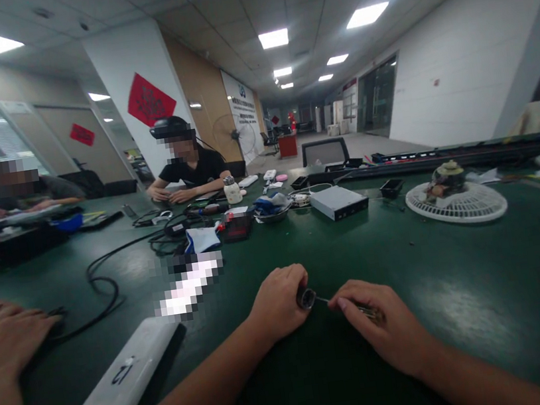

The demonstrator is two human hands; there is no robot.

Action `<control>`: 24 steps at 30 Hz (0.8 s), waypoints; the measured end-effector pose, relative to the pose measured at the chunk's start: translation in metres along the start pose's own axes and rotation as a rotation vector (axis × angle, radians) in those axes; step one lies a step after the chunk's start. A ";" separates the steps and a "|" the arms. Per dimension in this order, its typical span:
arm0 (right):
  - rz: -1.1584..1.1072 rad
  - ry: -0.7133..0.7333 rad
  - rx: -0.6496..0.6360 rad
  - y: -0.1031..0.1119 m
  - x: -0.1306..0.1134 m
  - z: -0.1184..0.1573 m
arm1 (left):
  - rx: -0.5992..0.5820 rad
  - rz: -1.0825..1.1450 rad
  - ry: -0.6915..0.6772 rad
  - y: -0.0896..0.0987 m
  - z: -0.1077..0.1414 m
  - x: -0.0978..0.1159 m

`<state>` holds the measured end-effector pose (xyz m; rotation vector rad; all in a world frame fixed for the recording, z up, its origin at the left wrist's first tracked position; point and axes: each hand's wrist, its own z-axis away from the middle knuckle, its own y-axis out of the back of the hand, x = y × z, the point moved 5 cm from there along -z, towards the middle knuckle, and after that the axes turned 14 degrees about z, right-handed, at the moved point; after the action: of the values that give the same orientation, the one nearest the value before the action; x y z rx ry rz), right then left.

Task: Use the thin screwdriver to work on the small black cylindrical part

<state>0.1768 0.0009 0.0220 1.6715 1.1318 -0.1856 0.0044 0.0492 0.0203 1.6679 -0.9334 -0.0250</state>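
"One green bench (379, 234): what's held there?"
"Right hand (394, 327) gripping a slim screwdriver (371, 314), left hand (280, 303) clasping a small round part (308, 299) at its tip."
"Which step?"
"Likely probing the part; next calls for steady alignment."

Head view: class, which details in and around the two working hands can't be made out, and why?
All in the head view:
Dark round part: its far side, hidden by the left hand.
Thin tool: part of its handle, covered by the right hand; whether it touches the part is too small to tell.
Another person's hand: cut off by the left edge.
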 end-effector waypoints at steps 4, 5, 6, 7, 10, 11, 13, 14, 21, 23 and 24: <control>-0.049 0.043 -0.012 0.001 -0.007 0.000 | -0.004 -0.004 -0.025 -0.001 0.000 0.000; -0.058 0.055 -0.024 0.001 -0.009 0.000 | -0.005 -0.004 -0.034 -0.001 0.000 0.000; -0.065 0.066 -0.040 0.000 -0.011 0.001 | -0.005 -0.004 -0.040 -0.001 0.000 0.000; -0.068 0.075 -0.058 0.000 -0.012 0.001 | -0.005 -0.004 -0.044 -0.001 0.000 0.001; -0.046 0.060 -0.075 -0.002 -0.010 0.001 | -0.003 -0.003 -0.050 -0.001 0.000 0.001; -0.030 0.042 -0.065 -0.002 -0.008 0.001 | -0.003 -0.004 -0.053 -0.001 -0.001 0.002; 0.000 0.007 -0.037 -0.001 -0.004 0.001 | -0.004 -0.004 -0.059 -0.001 -0.001 0.002; 0.009 -0.002 -0.027 0.000 -0.003 0.001 | -0.003 -0.005 -0.061 -0.001 -0.001 0.001; -0.051 0.062 -0.041 0.000 -0.010 0.001 | 0.001 -0.005 -0.059 -0.001 0.000 0.001; -0.060 0.075 -0.066 -0.002 -0.012 0.001 | -0.002 -0.005 -0.064 -0.001 0.000 0.001; -0.058 0.076 -0.076 -0.002 -0.013 0.001 | -0.003 -0.007 -0.067 -0.001 0.000 0.002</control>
<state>0.1686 -0.0074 0.0281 1.5917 1.2305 -0.1148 0.0059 0.0485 0.0203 1.6766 -0.9776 -0.0874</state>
